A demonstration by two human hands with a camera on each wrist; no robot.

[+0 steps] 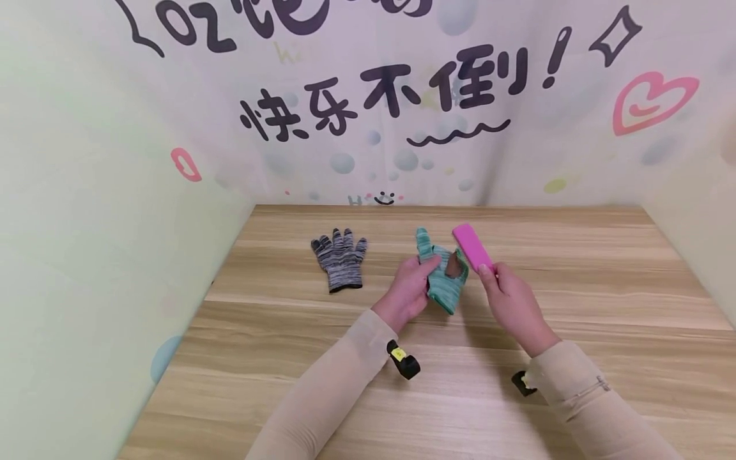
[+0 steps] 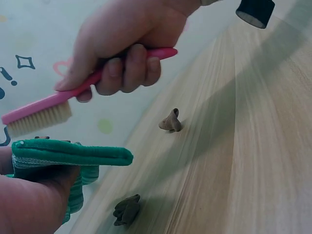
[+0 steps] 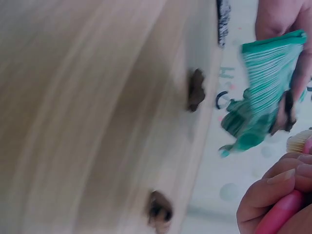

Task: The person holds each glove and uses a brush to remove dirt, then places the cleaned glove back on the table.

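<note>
A green knitted glove [image 1: 444,291] is held up off the table by my left hand [image 1: 409,287], thumb on its near side. On the glove sits a dark brown patch [image 1: 454,265]; whether it is a stain or something stuck there I cannot tell. My right hand [image 1: 513,306] grips a pink brush [image 1: 473,246] by its handle, fingers curled round it. In the left wrist view the brush's pale bristles [image 2: 41,119] point down just above the glove, with a small gap visible between them.
A grey and black knitted glove [image 1: 340,260] lies flat at the back left of the wooden table [image 1: 247,358]. Two small brown crumpled pieces lie on the table in the wrist views, one lump [image 2: 170,121] apart from a darker lump [image 2: 126,210]. A printed curtain [image 1: 368,160] stands behind.
</note>
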